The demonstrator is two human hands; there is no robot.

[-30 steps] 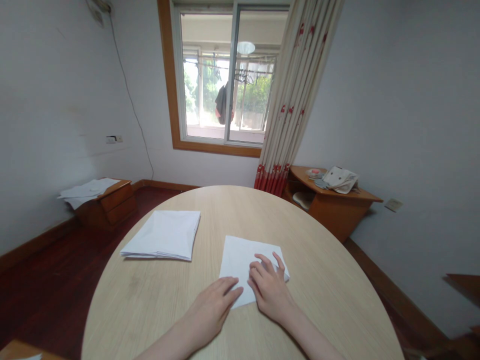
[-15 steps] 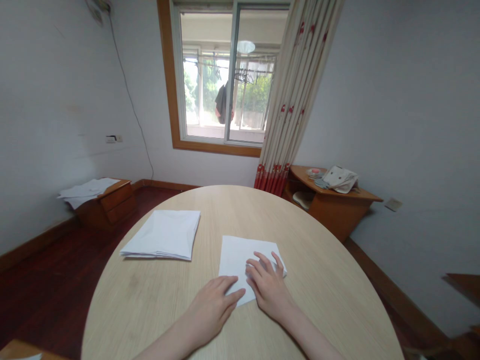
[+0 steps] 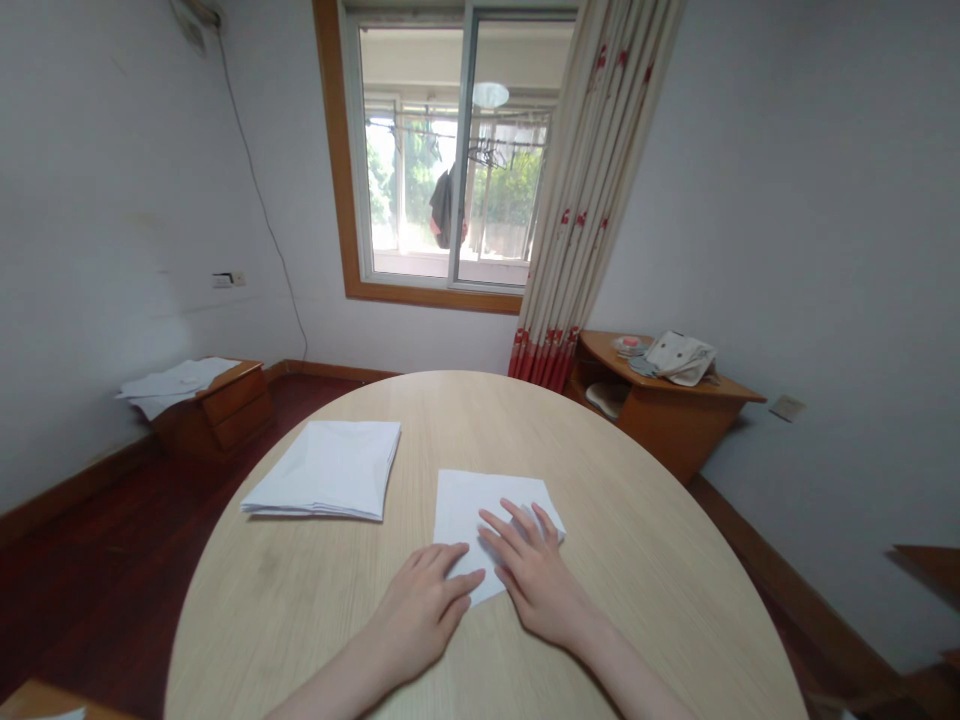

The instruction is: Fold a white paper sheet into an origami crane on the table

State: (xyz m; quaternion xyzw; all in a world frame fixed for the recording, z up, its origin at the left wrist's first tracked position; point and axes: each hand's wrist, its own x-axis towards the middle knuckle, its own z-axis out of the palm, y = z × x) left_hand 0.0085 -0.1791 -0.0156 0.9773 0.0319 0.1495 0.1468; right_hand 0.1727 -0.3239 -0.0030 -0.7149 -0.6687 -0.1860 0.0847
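A folded sheet of white paper [image 3: 465, 505] lies on the round wooden table [image 3: 615, 560] in front of me. My left hand [image 3: 431, 600] rests at its lower left edge, fingers stretched out and touching it. Across its right part lies my right hand [image 3: 529, 570], fingers spread over the paper and hiding some of it. Both palms face down and neither hand grips anything. To the left on the tabletop sits a stack of white folded paper [image 3: 326, 468], apart from both hands.
Beyond the table stand a small wooden cabinet [image 3: 232, 405] with loose papers at the left and a corner shelf [image 3: 675, 425] holding a cloth bag [image 3: 681, 358] at the right. A patterned curtain [image 3: 577, 220] hangs beside the window [image 3: 412, 200].
The folded sheet has shifted slightly to the left, along with both hands. My right hand's fingers reach a little farther left across it. The stack stays put.
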